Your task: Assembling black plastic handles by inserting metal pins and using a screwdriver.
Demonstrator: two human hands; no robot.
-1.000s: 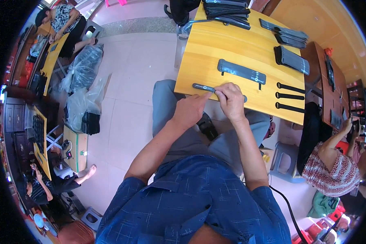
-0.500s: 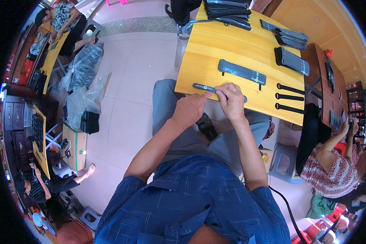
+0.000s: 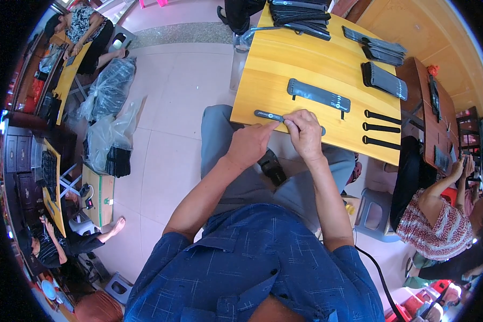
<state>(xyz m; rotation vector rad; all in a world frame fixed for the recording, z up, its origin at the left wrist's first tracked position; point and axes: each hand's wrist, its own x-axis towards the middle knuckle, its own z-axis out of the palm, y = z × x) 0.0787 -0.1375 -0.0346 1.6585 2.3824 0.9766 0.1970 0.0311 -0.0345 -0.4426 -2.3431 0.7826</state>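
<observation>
A narrow dark strip with rounded ends and light print (image 3: 267, 115) lies near the front edge of the yellow table (image 3: 268, 70). My right hand (image 3: 305, 131) is closed over its middle, hiding part of it, and the strip's far end shows past the fingers. My left hand (image 3: 249, 144) is closed too, index fingertip and thumb against the strip beside my right thumb. Just beyond my hands lies a wider dark grey band (image 3: 319, 95) with printed marks and small black tabs. Three black straps with looped ends (image 3: 381, 128) lie in a row to the right.
Stacks of dark bands (image 3: 300, 19), grey strips (image 3: 375, 45) and a folded dark pile (image 3: 383, 81) sit on the table's far side. On the right, a person in a patterned top (image 3: 434, 220) sits at a brown table (image 3: 434, 134). Plastic-wrapped bundles (image 3: 112, 86) lie on the floor at left.
My hands and the strip stay almost exactly in place. At far right, the seated person's hands have shifted slightly.
</observation>
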